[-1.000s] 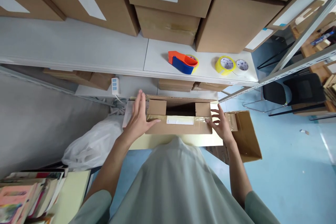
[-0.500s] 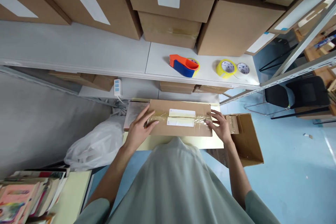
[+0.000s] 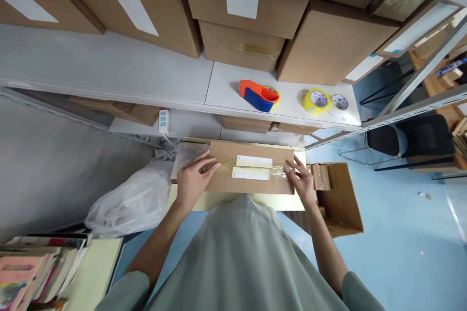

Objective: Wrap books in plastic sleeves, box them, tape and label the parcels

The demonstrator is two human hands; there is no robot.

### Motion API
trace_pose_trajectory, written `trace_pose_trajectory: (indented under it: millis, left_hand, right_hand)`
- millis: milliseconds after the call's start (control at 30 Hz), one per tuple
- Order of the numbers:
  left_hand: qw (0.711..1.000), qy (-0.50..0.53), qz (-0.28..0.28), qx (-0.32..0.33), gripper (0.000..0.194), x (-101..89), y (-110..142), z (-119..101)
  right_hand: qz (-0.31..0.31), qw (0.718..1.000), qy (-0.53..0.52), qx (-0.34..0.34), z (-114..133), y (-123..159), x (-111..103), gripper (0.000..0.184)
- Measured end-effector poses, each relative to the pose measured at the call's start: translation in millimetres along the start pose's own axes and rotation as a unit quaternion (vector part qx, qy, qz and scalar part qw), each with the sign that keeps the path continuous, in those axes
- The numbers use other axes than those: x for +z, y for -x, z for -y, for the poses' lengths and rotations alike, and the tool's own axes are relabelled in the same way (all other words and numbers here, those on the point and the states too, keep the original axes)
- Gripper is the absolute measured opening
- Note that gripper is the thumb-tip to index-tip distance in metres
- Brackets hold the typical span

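Observation:
A long cardboard box (image 3: 226, 182) lies on the pale yellow tabletop (image 3: 215, 198) in front of me, clear tape along its middle seam. Two white label strips (image 3: 254, 161) sit on its top, one on each side of the seam. My left hand (image 3: 192, 180) holds the box's left end, thumb on the top and fingers curled at the edge. At the right end, my right hand (image 3: 303, 182) grips with thumb and fingertips on the taped corner. A flat piece with a greyish, shiny top (image 3: 185, 153) lies to the left, partly behind my left hand.
On the shelf ahead are an orange-and-blue tape dispenser (image 3: 258, 96) and a yellow tape roll (image 3: 315, 101). An open carton (image 3: 345, 199) stands on the floor at right. A white plastic bag (image 3: 129, 199) and stacked books (image 3: 29, 272) are at left.
The view has tilted slightly, so shelf and box appear a little lower. Both hands stay at the box's ends; the left fingers have shifted slightly on its edge.

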State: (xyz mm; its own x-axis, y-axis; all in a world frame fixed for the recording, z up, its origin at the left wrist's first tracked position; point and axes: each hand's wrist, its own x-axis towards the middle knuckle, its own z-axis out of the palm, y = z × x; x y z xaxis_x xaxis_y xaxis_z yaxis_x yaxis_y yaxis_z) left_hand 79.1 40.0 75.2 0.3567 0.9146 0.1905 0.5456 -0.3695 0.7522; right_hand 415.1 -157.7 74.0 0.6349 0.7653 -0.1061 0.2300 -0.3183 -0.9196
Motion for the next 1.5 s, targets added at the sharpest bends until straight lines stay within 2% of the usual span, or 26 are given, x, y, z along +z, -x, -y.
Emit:
trace_pose_trajectory:
  millis: [200,433,533,733,900,1167,1267,1500]
  left_hand:
    - [0.996,0.062,-0.001,-0.062,0.040,-0.2,-7,-11]
    - [0.995,0.077,0.011,-0.055,0.040,-0.7,-10,-11]
    - [0.999,0.037,0.011,-0.038,0.039,2.7,-8,-7]
    - [0.999,-0.029,0.029,0.007,0.040,2.3,-1,-3]
    - [0.999,-0.028,0.025,0.000,0.039,1.0,4,-8]
    - [0.999,0.001,-0.009,-0.049,0.039,10.8,3,-12]
    - [0.999,0.015,-0.008,-0.045,0.039,13.0,3,-9]
    - [1.000,-0.003,0.025,-0.009,0.037,5.0,6,-5]
  right_hand:
    - [-0.006,1.000,0.022,0.012,7,4,3,0.048]
    - [0.004,0.999,0.043,-0.001,10,1,-2,0.045]
    - [0.004,0.999,0.044,0.003,7,-1,2,0.045]
    - [0.000,0.998,0.039,-0.038,-5,3,10,0.040]
    - [0.015,0.998,0.038,-0.056,-9,3,6,0.041]
    - [0.045,0.996,0.060,-0.056,11,-8,1,0.036]
    - [0.048,0.995,0.069,-0.056,9,-8,-3,0.040]
    - [0.089,0.995,0.034,-0.005,-11,-8,-17,0.063]
